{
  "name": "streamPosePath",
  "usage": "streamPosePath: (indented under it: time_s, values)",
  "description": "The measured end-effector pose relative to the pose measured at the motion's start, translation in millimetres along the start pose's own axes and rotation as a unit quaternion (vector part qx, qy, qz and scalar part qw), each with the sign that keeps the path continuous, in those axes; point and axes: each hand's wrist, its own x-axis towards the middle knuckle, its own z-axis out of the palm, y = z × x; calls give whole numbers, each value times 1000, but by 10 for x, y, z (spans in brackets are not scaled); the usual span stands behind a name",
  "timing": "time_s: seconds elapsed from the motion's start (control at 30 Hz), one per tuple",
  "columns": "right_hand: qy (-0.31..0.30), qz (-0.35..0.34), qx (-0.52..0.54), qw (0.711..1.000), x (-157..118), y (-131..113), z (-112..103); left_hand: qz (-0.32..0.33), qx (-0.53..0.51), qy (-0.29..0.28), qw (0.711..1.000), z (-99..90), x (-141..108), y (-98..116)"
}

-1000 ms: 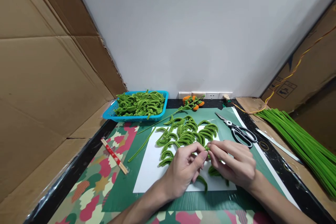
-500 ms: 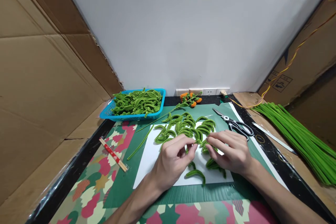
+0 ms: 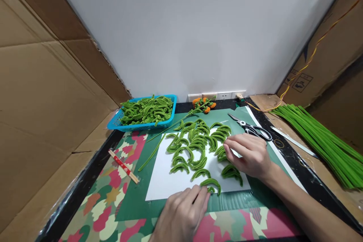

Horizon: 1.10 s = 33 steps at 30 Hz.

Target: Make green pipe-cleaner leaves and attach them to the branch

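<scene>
Many curved green fuzzy pieces (image 3: 197, 145) lie in small groups on a white sheet (image 3: 161, 185). My left hand (image 3: 184, 211) is low at the sheet's front edge, its fingers together at a small green piece (image 3: 210, 189), just below a curved piece (image 3: 211, 182). Whether the fingertips grip that piece is hidden. My right hand (image 3: 249, 155) hovers over the sheet's right side with fingers bent and thumb near the index finger, beside green pieces (image 3: 221, 153). Its fingertips are too small to read for a held item.
A blue basket (image 3: 173, 111) of green pieces stands at the back left. Orange flowers (image 3: 207, 109) on a green stem lie behind the sheet. Black-handled scissors (image 3: 249, 127) are at the back right, a green stem bundle (image 3: 320, 143) farther right. Wrapped chopsticks (image 3: 123, 166) lie left.
My left hand has moved down and toward me, away from my right hand, uncovering green pieces on the sheet. My right hand has stayed near the same place. The view has shifted slightly.
</scene>
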Motion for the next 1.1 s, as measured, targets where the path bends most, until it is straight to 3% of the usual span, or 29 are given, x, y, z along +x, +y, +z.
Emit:
streamPosePath:
  time_s: [0.1,0.4,0.7,0.9,1.1]
  values:
    - [2,-1,0,1000,1,7,-2,-8,29,14,999,47,-6,1]
    - [-7,-6,2,1000,10,4,-25,-46,-25,41,998,112,-97,-5]
    - [-16,-5,0,1000,4,-1,1,-6,22,32,999,111,-83,-34]
    - [-24,-6,7,1000,-21,1,22,-6,26,46,999,35,-111,-6]
    - [-21,-6,12,1000,-23,1,24,-55,22,62,996,-29,-61,14]
